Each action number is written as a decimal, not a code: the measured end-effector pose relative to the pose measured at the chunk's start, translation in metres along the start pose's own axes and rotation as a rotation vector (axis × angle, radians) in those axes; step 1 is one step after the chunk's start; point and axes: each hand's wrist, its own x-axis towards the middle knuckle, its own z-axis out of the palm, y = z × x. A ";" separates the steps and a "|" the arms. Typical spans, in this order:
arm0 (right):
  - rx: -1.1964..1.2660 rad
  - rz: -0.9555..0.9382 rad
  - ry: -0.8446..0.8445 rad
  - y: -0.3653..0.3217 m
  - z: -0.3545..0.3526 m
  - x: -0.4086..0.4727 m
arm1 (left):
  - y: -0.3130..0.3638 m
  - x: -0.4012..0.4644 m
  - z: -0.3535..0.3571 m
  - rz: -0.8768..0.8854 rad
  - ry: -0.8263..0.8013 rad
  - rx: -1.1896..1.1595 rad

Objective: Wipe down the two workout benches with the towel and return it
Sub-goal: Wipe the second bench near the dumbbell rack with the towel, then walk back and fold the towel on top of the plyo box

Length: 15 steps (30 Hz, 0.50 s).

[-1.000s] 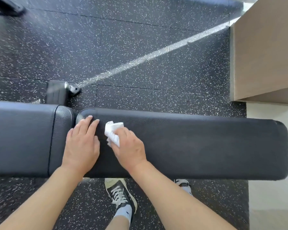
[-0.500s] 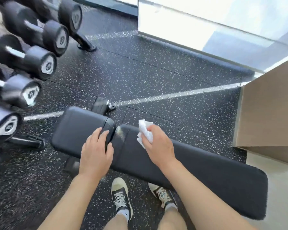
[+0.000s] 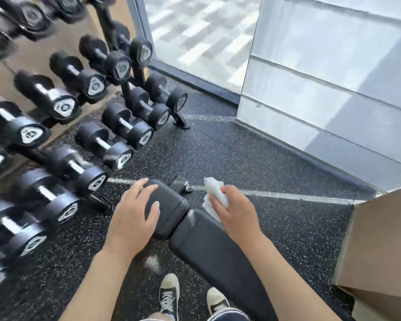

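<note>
At the far end of the long pad, near centre of view, a crumpled white towel [image 3: 214,198] is pinched in the curled fingers of the right hand [image 3: 237,213], its loose folds sticking out beyond the fingertips and hanging over the pad's far edge and the floor [image 3: 252,156]. Whether the towel touches the pad cannot be told. The left hand [image 3: 134,218] lies flat, fingers straight and slightly spread, on the short seat pad [image 3: 169,209] of the same black bench [image 3: 208,246]; the two hands are near each other, with the narrow gap between the two pads lying between them. The bench's long pad runs from that gap toward the lower right, passing under the right forearm. Just beyond the seat pad a black frame foot [image 3: 181,184] rests on a pale floor line. To the left, a rack of black dumbbells [image 3: 116,133], blurred, stands close to the seat pad's end. To the right, a tan wooden block [image 3: 380,246] borders the speckled rubber floor, leaving a broad open strip beside the bench. Beyond, glass panels [image 3: 322,77] bound the floor. Two sneakers [image 3: 169,295] stand at the bench's near side.
</note>
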 end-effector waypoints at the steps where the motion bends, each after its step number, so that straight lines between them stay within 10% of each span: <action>1: -0.013 -0.052 0.008 -0.012 -0.008 -0.001 | 0.005 -0.005 -0.015 -0.016 0.026 0.018; 15: 0.104 -0.542 -0.143 -0.160 -0.026 0.016 | 0.014 -0.123 -0.135 -0.403 0.337 0.081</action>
